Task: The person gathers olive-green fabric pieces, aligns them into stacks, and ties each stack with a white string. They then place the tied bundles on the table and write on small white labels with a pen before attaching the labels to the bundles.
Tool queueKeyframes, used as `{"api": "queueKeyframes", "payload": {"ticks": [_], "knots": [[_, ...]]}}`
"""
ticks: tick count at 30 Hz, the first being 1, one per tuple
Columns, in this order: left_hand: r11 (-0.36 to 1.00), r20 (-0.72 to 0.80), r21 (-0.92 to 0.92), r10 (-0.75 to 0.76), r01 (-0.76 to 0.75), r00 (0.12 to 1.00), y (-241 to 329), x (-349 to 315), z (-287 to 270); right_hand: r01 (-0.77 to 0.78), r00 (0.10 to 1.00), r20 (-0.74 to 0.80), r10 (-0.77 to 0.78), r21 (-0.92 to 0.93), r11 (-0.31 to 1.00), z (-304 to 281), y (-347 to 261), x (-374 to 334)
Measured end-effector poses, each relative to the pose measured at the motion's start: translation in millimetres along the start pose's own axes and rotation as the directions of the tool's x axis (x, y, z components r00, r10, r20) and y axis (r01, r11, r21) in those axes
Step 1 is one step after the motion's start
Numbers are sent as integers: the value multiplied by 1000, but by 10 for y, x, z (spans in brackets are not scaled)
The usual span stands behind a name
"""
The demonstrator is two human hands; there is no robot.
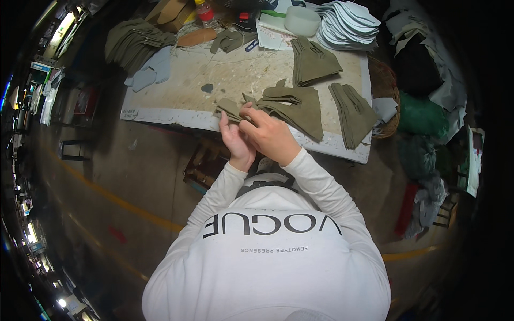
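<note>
My left hand [237, 143] is at the front edge of the worktable, palm turned up, with its fingers closed around a small bundle of olive-green cloth pieces [228, 108]. My right hand [271, 135] reaches across from the right, its bent fingers pinching at the same cloth. The fingers partly hide the cloth between them. Right beside my right hand lies a stack of cut olive cloth pieces [302, 109] with narrow strips at one end. Two more olive stacks rest on the table, one farther back [316, 61] and one at the right edge [353, 115].
The pale, worn worktable [187, 101] holds an olive cloth pile [134, 45] and light-grey pieces [152, 70] at left. A white cloth stack [348, 24], a roll of clear tape [302, 21] and a red-labelled bottle [204, 13] stand behind. A wicker basket [393, 88] adjoins the right edge.
</note>
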State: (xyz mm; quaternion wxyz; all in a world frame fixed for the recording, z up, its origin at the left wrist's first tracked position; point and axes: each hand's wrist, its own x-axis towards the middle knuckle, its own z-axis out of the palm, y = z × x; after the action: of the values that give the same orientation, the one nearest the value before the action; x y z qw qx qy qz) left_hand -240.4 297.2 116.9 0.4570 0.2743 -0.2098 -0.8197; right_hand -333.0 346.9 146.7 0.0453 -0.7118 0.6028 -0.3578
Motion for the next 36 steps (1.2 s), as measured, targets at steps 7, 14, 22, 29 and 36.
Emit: {"api": "queueKeyframes", "payload": {"ticks": [7, 14, 22, 29, 36], "knots": [[931, 42, 323, 162, -167, 986, -101, -32, 181, -85, 960, -239, 144, 242, 967, -207, 552, -170], [807, 21, 491, -388, 329, 921, -203, -34, -101, -609, 676, -165, 718, 424, 670, 4, 1645, -1073], [697, 431, 708, -301, -112, 851, -792, 154, 102, -773, 484, -332, 810, 271, 573, 275, 1877, -1233], [-1, 677, 718, -229, -696, 699, -1068, 453, 65, -892, 221, 40, 974, 413, 185, 239, 1996, -949], [78, 593, 804, -25, -590, 805, -907, 330, -28, -689, 558, -91, 825, 504, 521, 293, 1558, -724]]}}
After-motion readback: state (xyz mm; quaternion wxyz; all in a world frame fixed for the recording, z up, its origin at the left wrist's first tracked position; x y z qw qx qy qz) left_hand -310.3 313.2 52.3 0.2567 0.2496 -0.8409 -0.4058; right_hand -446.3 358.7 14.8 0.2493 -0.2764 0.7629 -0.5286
